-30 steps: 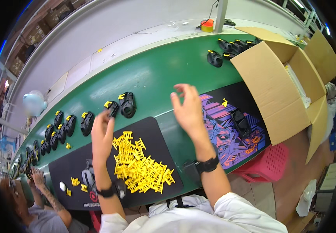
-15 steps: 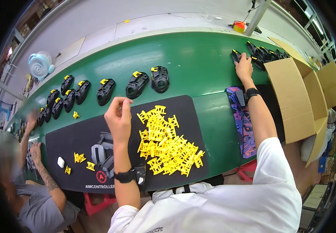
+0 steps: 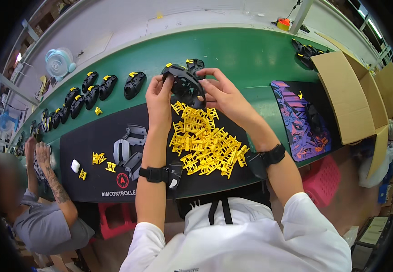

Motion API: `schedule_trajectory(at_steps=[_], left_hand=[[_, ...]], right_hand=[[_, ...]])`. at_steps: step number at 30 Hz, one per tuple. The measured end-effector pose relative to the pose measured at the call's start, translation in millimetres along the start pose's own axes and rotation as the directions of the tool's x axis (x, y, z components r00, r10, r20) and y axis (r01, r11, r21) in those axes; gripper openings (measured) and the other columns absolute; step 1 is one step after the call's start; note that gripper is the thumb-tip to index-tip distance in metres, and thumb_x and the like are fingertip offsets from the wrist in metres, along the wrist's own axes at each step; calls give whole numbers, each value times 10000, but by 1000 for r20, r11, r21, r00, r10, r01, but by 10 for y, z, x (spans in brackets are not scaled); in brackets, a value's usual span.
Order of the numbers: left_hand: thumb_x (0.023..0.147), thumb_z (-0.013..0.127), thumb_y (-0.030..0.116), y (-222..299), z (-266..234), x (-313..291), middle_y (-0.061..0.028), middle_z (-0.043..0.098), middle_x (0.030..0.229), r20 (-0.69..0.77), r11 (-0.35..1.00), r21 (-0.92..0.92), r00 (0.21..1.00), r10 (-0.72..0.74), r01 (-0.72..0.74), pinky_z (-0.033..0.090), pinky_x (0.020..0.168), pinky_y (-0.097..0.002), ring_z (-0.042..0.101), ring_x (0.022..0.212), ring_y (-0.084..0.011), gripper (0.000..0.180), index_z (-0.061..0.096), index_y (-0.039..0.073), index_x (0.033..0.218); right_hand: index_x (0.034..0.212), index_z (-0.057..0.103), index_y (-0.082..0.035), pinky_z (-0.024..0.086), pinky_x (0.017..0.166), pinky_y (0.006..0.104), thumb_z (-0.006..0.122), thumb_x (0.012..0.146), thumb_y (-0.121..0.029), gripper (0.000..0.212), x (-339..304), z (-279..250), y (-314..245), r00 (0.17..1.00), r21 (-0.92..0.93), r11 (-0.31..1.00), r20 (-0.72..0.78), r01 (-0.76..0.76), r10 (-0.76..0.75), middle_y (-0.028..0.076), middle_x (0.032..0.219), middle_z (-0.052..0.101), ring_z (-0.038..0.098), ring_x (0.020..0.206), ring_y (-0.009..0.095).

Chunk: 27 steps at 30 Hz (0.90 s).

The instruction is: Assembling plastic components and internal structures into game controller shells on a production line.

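Above the far edge of a heap of yellow plastic clips (image 3: 205,143), a curved black plastic shell (image 3: 188,87) with a yellow clip at its far end is tilted up between my hands. My left hand (image 3: 160,95) pinches its left side. On the right side, my right hand (image 3: 230,99) grips the rim with thumb and fingers. Just behind the held piece, another black shell (image 3: 196,64) with a yellow clip lies on the green table, partly hidden.
Several black shells (image 3: 107,86) line the green table (image 3: 246,50) leftward. Grey plastic parts (image 3: 122,152) and a white case (image 3: 75,166) lie on the black mat (image 3: 85,136). A patterned mat (image 3: 292,122) and cardboard box (image 3: 341,95) stand right. A co-worker (image 3: 53,217) works at left.
My right hand has come from the shells by the box to the middle, bringing a black shell. My left hand, held above the mat before, has taken hold of it too.
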State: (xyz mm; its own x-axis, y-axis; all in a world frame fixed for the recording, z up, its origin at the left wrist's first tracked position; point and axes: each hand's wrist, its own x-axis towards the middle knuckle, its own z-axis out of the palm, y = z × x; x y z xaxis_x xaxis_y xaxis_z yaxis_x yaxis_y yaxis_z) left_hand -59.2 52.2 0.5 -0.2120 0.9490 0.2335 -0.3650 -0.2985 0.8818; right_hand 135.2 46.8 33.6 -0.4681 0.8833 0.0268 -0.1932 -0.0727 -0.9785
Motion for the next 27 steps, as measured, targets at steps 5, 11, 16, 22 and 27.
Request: schedule_trajectory(at_steps=[5,11,16,22,27], left_hand=[[1034,485,258,-40,-235,-26,-90,687,1114,-22,939,-286,978,-207,192,546,851,-427,666,1011,-236,219,576,59,1022],[981,353,321,184,-185,-179,-190,561,1376,263,846,-381,921,-288,374,518,952,-507,588,1222,-356,496,514,44,1360],[897,426,208,157,-248,-220,-188,460,1483,378,723,-548,895,-236,422,402,1070,-652,498,1324,-375,606,397,73,1487],[990,486,152,160,-160,-252,-157,479,1449,426,878,-268,866,-262,398,439,1080,-566,507,1332,-308,643,224,105,1576],[973,610,115,121,-187,-254,-118,525,1376,399,917,-233,892,-213,323,492,1037,-467,558,1256,-232,634,321,51,1534]], right_hand=[[1159,670,-90,503,924,412,724,864,-201,320,173,-251,350,899,-930,328,8,167,-437,144,1119,598,569,1050,291],[1011,721,-88,475,953,444,756,798,-196,242,225,-303,437,931,-946,316,-50,71,-361,158,1070,634,571,1048,357],[1122,629,-26,553,751,326,613,956,-90,178,101,-371,326,904,-569,806,-241,164,-353,126,942,722,706,857,189],[1173,620,-23,549,774,281,568,1003,-120,202,-98,-503,194,930,-20,969,-276,248,-244,71,1174,631,669,897,134],[1250,613,-10,553,788,276,639,934,17,318,-172,-264,90,949,-43,968,-190,246,-250,42,1046,623,638,888,107]])
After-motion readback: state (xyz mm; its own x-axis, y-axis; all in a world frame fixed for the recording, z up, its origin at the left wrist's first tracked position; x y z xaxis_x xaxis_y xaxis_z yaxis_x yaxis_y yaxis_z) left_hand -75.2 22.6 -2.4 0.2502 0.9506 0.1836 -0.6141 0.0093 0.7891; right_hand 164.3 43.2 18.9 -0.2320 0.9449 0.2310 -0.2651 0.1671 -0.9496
